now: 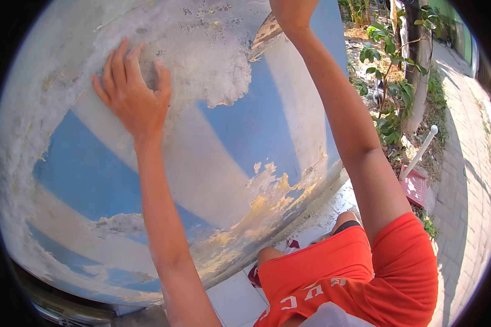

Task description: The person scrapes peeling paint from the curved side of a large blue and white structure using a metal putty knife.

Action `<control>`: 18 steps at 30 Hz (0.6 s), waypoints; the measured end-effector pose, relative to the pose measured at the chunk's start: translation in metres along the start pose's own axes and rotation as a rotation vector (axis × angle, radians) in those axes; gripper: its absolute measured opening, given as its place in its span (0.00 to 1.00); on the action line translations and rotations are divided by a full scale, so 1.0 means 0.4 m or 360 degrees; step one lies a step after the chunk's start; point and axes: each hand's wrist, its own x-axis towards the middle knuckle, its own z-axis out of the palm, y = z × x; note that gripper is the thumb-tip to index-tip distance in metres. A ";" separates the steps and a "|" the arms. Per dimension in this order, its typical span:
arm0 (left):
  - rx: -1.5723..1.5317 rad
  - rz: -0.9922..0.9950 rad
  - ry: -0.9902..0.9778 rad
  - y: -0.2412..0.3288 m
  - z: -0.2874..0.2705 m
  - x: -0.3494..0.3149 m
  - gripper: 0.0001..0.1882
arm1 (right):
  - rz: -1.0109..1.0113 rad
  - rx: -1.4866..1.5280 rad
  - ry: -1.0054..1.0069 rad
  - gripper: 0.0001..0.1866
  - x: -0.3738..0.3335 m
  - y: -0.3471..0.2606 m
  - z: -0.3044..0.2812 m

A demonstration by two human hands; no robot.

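Wall [207, 158] blue-and-white striped, grey-patched; shirt [322, 261] red, white-lettered; dustpan [415, 187] pinkish-red, handle [419, 152] white

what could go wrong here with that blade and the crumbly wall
The flat blade in the right hand might slip and gouge the painted wall. The left hand, bare and spread against the rough surface, could get scraped. Peeling paint low down may flake onto the white tiles.

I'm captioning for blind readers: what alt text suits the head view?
A person's left hand rests spread on a peeling blue-and-white wall, while the right hand, partly out of frame, is beside a worn blade. Plants and a red dustpan are at right.
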 end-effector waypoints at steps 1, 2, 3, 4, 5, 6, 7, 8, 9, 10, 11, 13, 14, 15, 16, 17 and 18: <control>0.0004 0.0008 0.0001 0.002 0.002 0.003 0.18 | -0.0038 -0.0013 -0.0042 0.18 -0.008 -0.001 0.002; 0.0008 0.0016 0.0002 0.004 0.003 0.005 0.18 | -0.0076 -0.0026 -0.0084 0.18 -0.014 -0.002 0.005; 0.0007 0.0020 0.0002 0.004 0.001 0.003 0.18 | 0.0004 0.0039 -0.0164 0.17 -0.024 -0.003 0.002; 0.0010 0.0015 -0.0012 0.003 -0.003 0.001 0.18 | -0.0008 0.0040 -0.0161 0.17 -0.015 0.006 -0.004; 0.0014 0.0010 -0.0026 0.003 -0.005 0.001 0.18 | 0.0046 0.0005 -0.0102 0.17 -0.006 0.016 -0.013; 0.0012 0.0009 -0.0015 0.005 -0.001 0.000 0.18 | 0.0101 -0.0030 -0.0042 0.16 -0.001 0.025 -0.019; 0.0025 0.0018 -0.0018 0.003 -0.001 0.003 0.18 | 0.0103 -0.0021 -0.0030 0.16 -0.004 0.021 -0.017; 0.0039 0.0027 -0.0021 0.001 -0.001 0.006 0.18 | 0.0036 -0.0026 -0.0091 0.17 -0.011 0.017 -0.014; 0.0046 0.0040 -0.0018 -0.002 -0.004 0.007 0.18 | -0.0031 -0.0031 -0.0152 0.17 -0.013 0.014 -0.011; 0.0049 0.0031 -0.0022 -0.001 -0.003 0.000 0.19 | -0.0035 -0.0030 -0.0154 0.17 -0.003 0.018 -0.016; 0.0052 0.0023 -0.0026 -0.001 -0.002 -0.002 0.19 | -0.0009 -0.0050 -0.0046 0.17 0.014 0.023 -0.026; 0.0062 0.0031 -0.0019 0.001 0.002 0.004 0.19 | 0.0022 -0.0072 0.0067 0.17 0.013 0.029 -0.031; 0.0071 0.0041 -0.0015 0.003 0.004 0.007 0.19 | -0.0002 -0.0052 0.0015 0.18 -0.007 0.031 -0.027; 0.0070 0.0047 -0.0016 0.006 0.000 0.006 0.19 | -0.0027 -0.0033 -0.0037 0.19 -0.017 0.033 -0.026; 0.0057 0.0024 -0.0022 0.008 -0.006 0.004 0.19 | -0.0035 -0.0037 -0.0033 0.19 -0.008 0.035 -0.033; 0.0043 0.0000 -0.0027 0.011 -0.008 0.004 0.19 | 0.0053 0.0023 0.0041 0.18 0.004 0.037 -0.043; 0.0035 0.0002 -0.0019 0.011 -0.006 0.010 0.19 | 0.0140 0.0083 0.0114 0.18 0.015 0.039 -0.050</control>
